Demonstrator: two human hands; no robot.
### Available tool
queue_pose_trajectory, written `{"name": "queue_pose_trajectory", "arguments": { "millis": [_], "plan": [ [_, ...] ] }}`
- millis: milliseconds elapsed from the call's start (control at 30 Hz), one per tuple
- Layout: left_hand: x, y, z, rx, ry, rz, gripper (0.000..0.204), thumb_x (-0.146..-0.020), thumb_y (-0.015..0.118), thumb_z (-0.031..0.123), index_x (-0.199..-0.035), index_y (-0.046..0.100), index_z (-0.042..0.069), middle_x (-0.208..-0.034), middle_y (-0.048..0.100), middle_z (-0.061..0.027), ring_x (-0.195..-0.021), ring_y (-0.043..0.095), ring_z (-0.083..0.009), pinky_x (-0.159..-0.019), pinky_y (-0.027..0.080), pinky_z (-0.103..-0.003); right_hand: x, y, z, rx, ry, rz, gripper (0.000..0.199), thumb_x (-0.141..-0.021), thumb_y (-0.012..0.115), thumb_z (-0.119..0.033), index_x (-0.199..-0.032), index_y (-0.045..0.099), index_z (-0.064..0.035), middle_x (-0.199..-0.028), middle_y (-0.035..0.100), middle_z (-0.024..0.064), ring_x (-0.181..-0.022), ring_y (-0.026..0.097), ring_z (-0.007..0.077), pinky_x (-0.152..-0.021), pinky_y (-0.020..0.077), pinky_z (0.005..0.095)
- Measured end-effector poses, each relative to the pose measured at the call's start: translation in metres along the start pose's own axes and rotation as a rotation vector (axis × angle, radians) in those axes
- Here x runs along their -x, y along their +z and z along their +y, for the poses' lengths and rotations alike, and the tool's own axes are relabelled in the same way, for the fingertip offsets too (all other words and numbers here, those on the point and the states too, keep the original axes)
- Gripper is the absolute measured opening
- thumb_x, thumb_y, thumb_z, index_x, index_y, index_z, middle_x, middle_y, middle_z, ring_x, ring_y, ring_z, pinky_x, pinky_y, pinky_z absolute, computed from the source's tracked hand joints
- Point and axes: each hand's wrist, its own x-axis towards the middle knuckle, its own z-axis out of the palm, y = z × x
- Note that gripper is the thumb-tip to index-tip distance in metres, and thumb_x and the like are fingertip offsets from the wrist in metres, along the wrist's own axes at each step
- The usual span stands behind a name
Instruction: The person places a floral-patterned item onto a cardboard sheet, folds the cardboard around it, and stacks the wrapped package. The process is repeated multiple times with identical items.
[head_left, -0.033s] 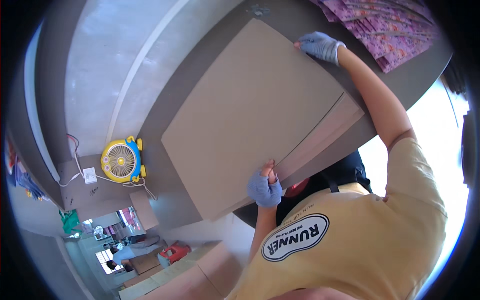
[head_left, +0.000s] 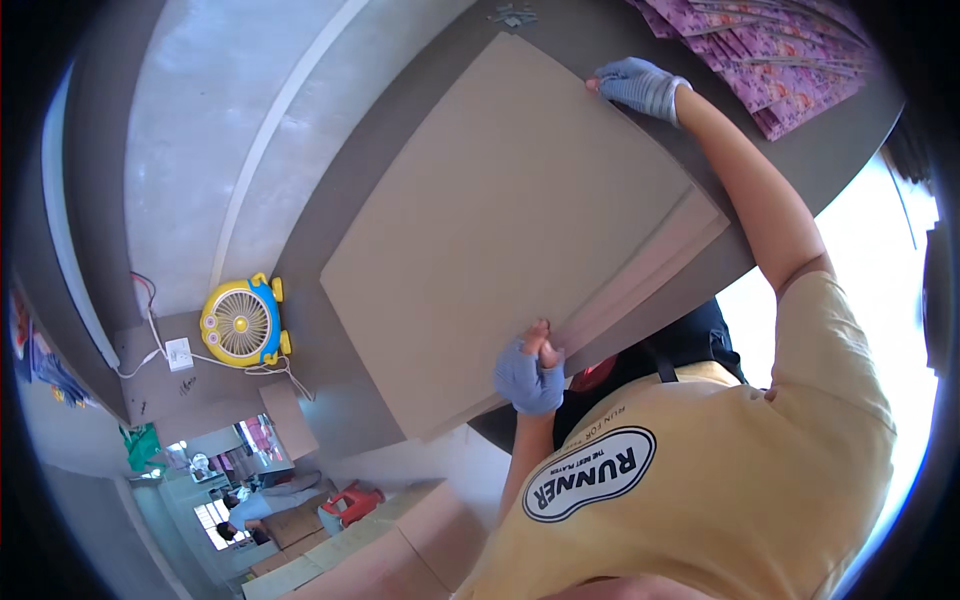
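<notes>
A stack of large, plain brown cardboard sheets (head_left: pixel 500 220) lies slantwise on the grey table, the top sheet covering most of it. At the near edge my left hand (head_left: pixel 530 375), in a blue-grey glove with bare fingertips, has its thumb and fingers closed on the cardboard. My right hand (head_left: pixel 640 88), gloved alike, reaches to the far right edge, its fingers bent together against the rim of the sheet. Between the hands, the paler edges of lower sheets (head_left: pixel 660 255) stick out beneath the top one.
Purple flowered sheets (head_left: pixel 755 65) lie piled at the far right of the grey table (head_left: pixel 350 180). A yellow and blue fan (head_left: pixel 240 322) stands at the left, near a white socket box (head_left: pixel 178 354) with cords. Small grey scraps (head_left: pixel 513 15) lie at the far edge. Another person (head_left: pixel 265 505) is in the background.
The dark gap under the top sheet's near right edge has closed, and that sheet now lies flatter. Both hands keep nearly the same places.
</notes>
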Motion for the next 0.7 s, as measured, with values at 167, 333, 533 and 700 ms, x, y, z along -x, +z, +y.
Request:
{"name": "queue_pose_trajectory", "arguments": {
  "millis": [167, 333, 533, 700],
  "plan": [
    [-0.004, 0.005, -0.004, 0.114, 0.083, -0.026, 0.009, -0.082, 0.068, 0.012, -0.087, 0.062, 0.008, -0.087, 0.069, -0.0090, -0.085, 0.067, -0.0280, -0.072, 0.052, -0.037, 0.004, -0.004, -0.019, -0.025, 0.054, -0.089, 0.043, -0.087, 0.061, -0.040, -0.106, 0.066, -0.0014, -0.083, 0.066, 0.0091, -0.081, 0.062, 0.0173, -0.076, 0.0473, 0.0299],
    [-0.015, 0.000, 0.003, 0.116, 0.035, -0.193, 0.018, -0.081, 0.068, 0.016, -0.095, 0.062, 0.006, -0.098, 0.067, -0.0169, -0.100, 0.064, -0.0355, -0.086, 0.049, -0.043, 0.014, 0.011, -0.029, 0.135, -0.099, 0.126, 0.040, -0.087, 0.058, -0.039, -0.115, 0.064, -0.0119, -0.102, 0.063, 0.0153, -0.091, 0.062, 0.0296, -0.084, 0.0476, 0.0382],
    [-0.035, 0.015, 0.003, -0.363, -0.195, -0.308, 0.051, -0.090, 0.051, 0.034, -0.135, 0.046, 0.009, -0.146, 0.033, -0.0244, -0.134, 0.030, -0.0464, -0.107, 0.021, -0.059, 0.012, 0.015, -0.013, 0.340, -0.155, 0.206, 0.039, -0.085, 0.059, -0.035, -0.118, 0.063, -0.0142, -0.121, 0.056, 0.0157, -0.105, 0.058, 0.0359, -0.093, 0.0455, 0.0389],
    [-0.031, 0.016, 0.003, -0.451, -0.167, -0.351, 0.053, -0.091, 0.046, 0.037, -0.137, 0.044, 0.010, -0.147, 0.030, -0.0245, -0.135, 0.028, -0.0458, -0.108, 0.019, -0.060, 0.022, 0.022, -0.023, 0.372, -0.207, 0.235, 0.042, -0.082, 0.064, -0.035, -0.118, 0.064, -0.0132, -0.119, 0.056, 0.0170, -0.102, 0.060, 0.0351, -0.092, 0.0460, 0.0383]
  ]
}}
